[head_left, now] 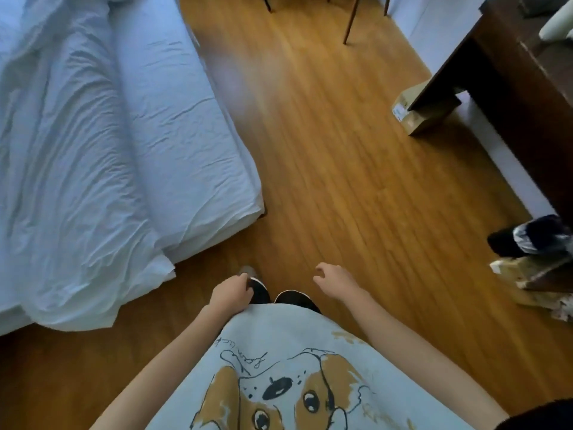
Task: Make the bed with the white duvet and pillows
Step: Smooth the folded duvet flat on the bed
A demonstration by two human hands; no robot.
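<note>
The duvet (pixel 62 156) is seen rumpled on the bed (pixel 186 125) at left, one corner spilling onto the floor (pixel 341 150). Both hands — left (pixel 231 293), right (pixel 336 282) — are held loosely curled, empty, above the shoes (pixel 297 297).

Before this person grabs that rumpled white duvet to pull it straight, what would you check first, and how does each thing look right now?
1. Both hands free: ok. The left hand and right hand hold nothing.
2. Duvet corner within reach: ok. The white duvet spills over the bed's corner onto the wooden floor, beside the left hand.
3. Duvet lying flat: not ok. It is bunched and creased.
4. Floor free alongside the bed: ok. The cardboard box sits far off, under the dark table.
5. Pillows in place: cannot tell; none shows clearly.
</note>
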